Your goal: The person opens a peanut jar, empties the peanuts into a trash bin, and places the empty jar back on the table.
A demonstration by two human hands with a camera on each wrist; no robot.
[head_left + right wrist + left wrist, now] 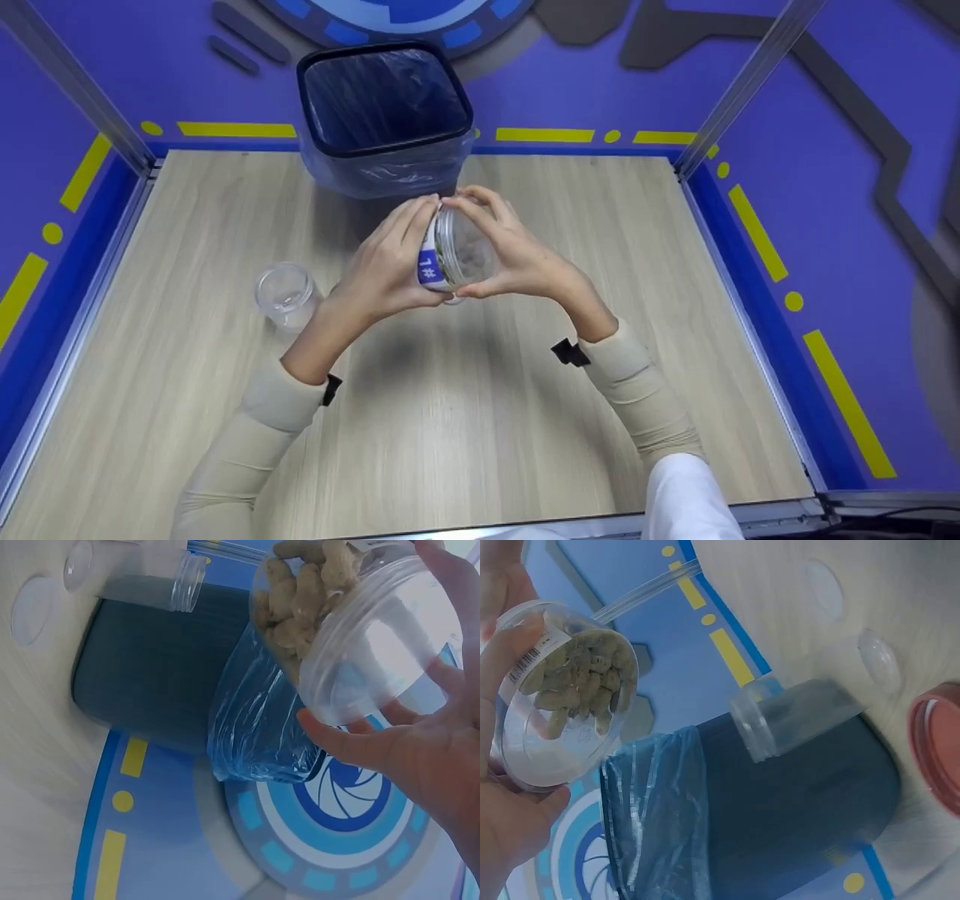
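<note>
Fingers of left hand (386, 270) and right hand (517, 255) curled around clear jar (457, 251), wrists raised above table (187, 247)

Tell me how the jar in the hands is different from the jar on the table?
The held jar is filled with peanuts and lies tilted between both hands; the table jar is empty and untouched. The held jar carries a blue label; the table jar shows none. Both are clear plastic.

Desk: pale wood-grain desk (525, 420) with metal-edged sides.
Far edge: bag-lined dark bin (385, 120), just left of centre.
Left side: empty clear jar (286, 294) lying on the wood.
</note>
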